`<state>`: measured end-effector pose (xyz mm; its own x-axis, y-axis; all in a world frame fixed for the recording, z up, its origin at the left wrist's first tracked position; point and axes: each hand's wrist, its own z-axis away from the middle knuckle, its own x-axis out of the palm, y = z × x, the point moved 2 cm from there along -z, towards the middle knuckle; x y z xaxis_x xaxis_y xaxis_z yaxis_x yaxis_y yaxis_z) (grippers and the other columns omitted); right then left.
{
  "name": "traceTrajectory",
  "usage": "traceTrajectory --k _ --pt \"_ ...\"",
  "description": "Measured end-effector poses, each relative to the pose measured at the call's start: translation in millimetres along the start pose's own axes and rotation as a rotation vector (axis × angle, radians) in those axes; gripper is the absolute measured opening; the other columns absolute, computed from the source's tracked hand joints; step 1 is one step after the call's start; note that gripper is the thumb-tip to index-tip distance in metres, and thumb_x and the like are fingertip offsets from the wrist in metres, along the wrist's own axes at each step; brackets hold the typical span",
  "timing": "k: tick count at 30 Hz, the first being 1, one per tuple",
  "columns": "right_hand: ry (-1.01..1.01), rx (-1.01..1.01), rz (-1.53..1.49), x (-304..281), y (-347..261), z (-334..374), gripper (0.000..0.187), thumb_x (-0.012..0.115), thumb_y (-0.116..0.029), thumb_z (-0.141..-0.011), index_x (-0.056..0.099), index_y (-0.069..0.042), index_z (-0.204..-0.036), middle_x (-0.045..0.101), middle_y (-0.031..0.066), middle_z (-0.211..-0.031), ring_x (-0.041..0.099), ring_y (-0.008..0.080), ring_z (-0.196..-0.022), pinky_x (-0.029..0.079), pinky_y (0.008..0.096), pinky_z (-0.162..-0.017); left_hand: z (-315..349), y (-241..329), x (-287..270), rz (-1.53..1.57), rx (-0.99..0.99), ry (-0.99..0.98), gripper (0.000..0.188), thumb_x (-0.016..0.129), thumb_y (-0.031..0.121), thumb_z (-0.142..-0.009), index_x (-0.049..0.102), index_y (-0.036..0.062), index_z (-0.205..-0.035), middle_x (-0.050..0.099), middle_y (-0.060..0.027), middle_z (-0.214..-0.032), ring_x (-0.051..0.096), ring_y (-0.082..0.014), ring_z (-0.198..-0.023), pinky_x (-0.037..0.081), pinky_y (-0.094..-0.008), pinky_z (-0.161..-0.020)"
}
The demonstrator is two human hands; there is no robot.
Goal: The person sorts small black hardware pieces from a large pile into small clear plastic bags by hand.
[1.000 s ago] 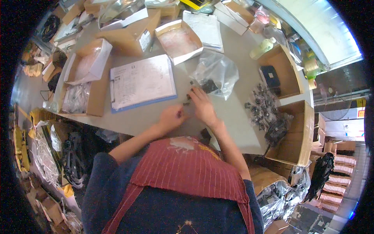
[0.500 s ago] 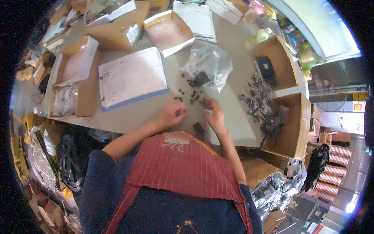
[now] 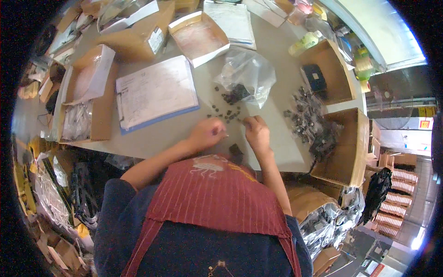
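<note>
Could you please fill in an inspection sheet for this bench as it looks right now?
Surface: grey table, crowded along its far and side edges.
Job's things: small dark parts scattered just beyond both hands; a clear plastic bag with more of them behind.
Clutter: clipboard with paper, shallow open box, cardboard boxes, a pile of dark parts to the right, a green bottle.
Grippers: left hand and right hand rest on the table, fingers curled; whether either pinches a part cannot be told.
Cables: nothing seen on the table.
Surroundings: bags and boxes on the floor on both sides.
</note>
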<state>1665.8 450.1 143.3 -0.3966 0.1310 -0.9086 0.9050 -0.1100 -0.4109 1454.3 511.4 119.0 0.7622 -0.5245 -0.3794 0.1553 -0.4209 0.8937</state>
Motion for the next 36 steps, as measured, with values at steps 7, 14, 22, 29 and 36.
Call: traceTrajectory --k 7,14,22,29,36 --pt "0.049 -0.205 -0.594 -42.5 -63.5 15.5 0.020 0.067 0.004 -0.080 0.070 -0.004 -0.099 0.068 0.0126 -0.099 0.067 0.0294 -0.089 0.054 0.0355 -0.076 -9.1 1.1 13.2 0.027 -0.175 -0.140 0.028 0.077 0.027 -0.079 0.059 0.0060 -0.083 0.064 -0.0127 -0.083 0.060 -0.0264 -0.074 0.048 -0.0371 -0.067" --pt "0.083 -0.162 -0.578 -27.3 -33.7 4.7 0.025 0.066 0.003 -0.081 0.069 -0.002 -0.104 0.066 0.0129 -0.105 0.065 0.0251 -0.092 0.054 0.0351 -0.077 -5.6 -11.3 24.1 0.070 -0.193 -0.146 0.035 0.081 0.028 -0.076 0.054 0.0043 -0.075 0.060 -0.0112 -0.078 0.057 -0.0219 -0.071 0.047 -0.0357 -0.065" --pt "0.080 -0.138 -0.119 18.9 5.0 -21.6 0.028 0.067 -0.012 -0.075 0.064 -0.005 -0.102 0.060 0.0167 -0.094 0.060 0.0400 -0.091 0.051 0.0470 -0.079 -8.6 -11.7 23.2 0.050 -0.164 -0.162 0.038 0.081 0.028 -0.078 0.051 0.0060 -0.073 0.061 -0.0072 -0.077 0.055 -0.0190 -0.070 0.046 -0.0340 -0.066" --pt "0.006 -0.006 -0.338 4.2 -6.9 -5.1 0.019 0.065 -0.009 -0.076 0.066 -0.005 -0.094 0.061 0.0158 -0.089 0.063 0.0373 -0.082 0.052 0.0435 -0.073 -4.3 -13.3 23.7 0.076 -0.246 -0.174 0.034 0.079 0.026 -0.080 0.052 0.0065 -0.077 0.060 -0.0053 -0.080 0.054 -0.0160 -0.075 0.046 -0.0319 -0.071" --pt "-0.003 -0.099 -0.664 -34.0 -52.8 6.6 0.020 0.067 -0.002 -0.079 0.067 -0.002 -0.098 0.064 0.0130 -0.093 0.066 0.0256 -0.080 0.054 0.0357 -0.072 -9.0 -19.4 27.0 0.050 -0.216 -0.167 0.027 0.079 0.022 -0.078 0.061 0.0042 -0.087 0.061 -0.0063 -0.082 0.058 -0.0202 -0.078 0.047 -0.0339 -0.073"
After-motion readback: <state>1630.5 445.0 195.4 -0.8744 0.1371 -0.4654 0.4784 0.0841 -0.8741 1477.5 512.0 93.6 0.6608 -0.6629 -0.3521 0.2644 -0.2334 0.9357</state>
